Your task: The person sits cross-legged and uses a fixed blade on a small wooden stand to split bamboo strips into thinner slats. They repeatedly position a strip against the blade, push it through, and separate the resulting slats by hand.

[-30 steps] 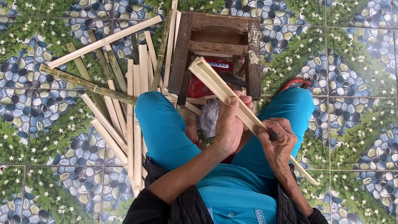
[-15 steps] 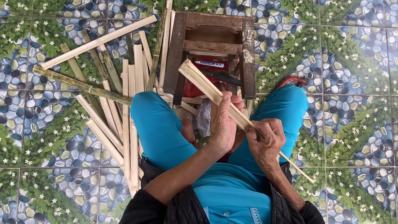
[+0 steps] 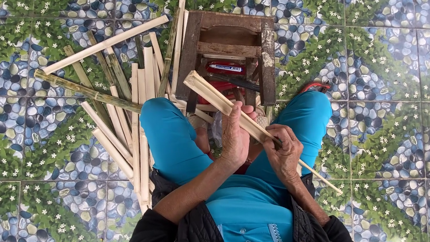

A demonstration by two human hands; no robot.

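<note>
Hands on a long, pale split-bamboo strip point(image 3: 227, 107), both closed around it above the lap. The left hand point(image 3: 235, 140) wraps its fingers round the strip near the middle, and the right hand point(image 3: 284, 153) clamps it just behind that, toward the body. From the left grip the strip runs up and away to its squared, layered end over the dark wooden stool point(image 3: 267, 60); behind the right grip a thin tail pokes out past the blue-trousered knee point(image 3: 310, 115).

By the look of it, this strip is light and stiff along its length but springy, with hard, possibly sharp split edges. It seems to be two or three slats held together, so they could slide apart. A hold near the middle, where the hands are now, looks best for balance; the thin tail looks likely to flex or snap.

Beyond the left grip, a loose pile of similar pale and green bamboo slats point(image 3: 126, 110) lies on the pebble-and-leaf patterned floor tiles point(image 3: 399, 60). Under the stool, ahead of both grips, sits a small red package with a white band point(image 3: 225, 69); what it holds I cannot tell.
</note>
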